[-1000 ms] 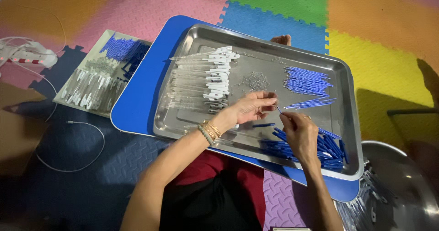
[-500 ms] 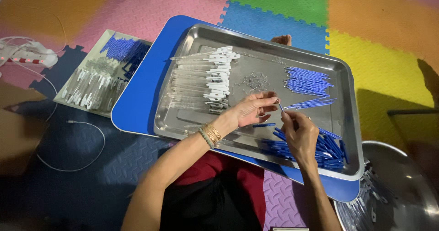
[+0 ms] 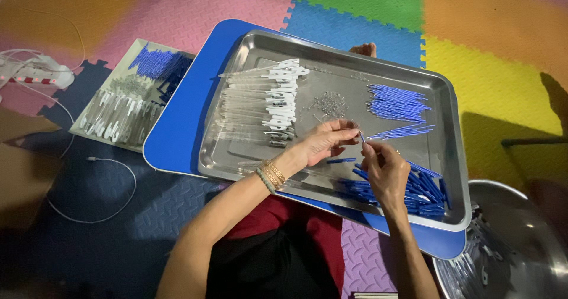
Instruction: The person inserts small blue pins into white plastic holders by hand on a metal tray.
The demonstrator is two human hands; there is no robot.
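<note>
Fingers (image 3: 346, 134) of the left hand (image 3: 322, 142) are closed in a pinch around a small part that cannot be made out, and those of the right hand (image 3: 384, 169) are pinched on the lower end of a thin blue rod (image 3: 362, 138). The rod is held between the two hands, just above the middle of the steel tray (image 3: 331, 53), so that both pieces are kept over the tray should either slip. Parts are sorted by kind around the hands: clear tubes with white clips (image 3: 263, 101) are laid in a row at the left, tiny metal springs (image 3: 331, 104) are heaped in the centre, loose blue rods (image 3: 395, 102) are fanned at the right, and blue pieces (image 3: 408, 189) are piled by the right wrist. The tray is carried on a blue board (image 3: 177, 136), rested across the lap. A second tray (image 3: 127, 101) of similar parts is set on the floor beside it, a steel bowl (image 3: 520, 240) is placed at the lower right, and white cables (image 3: 35, 74) are trailed over coloured foam mats (image 3: 491, 21).
</note>
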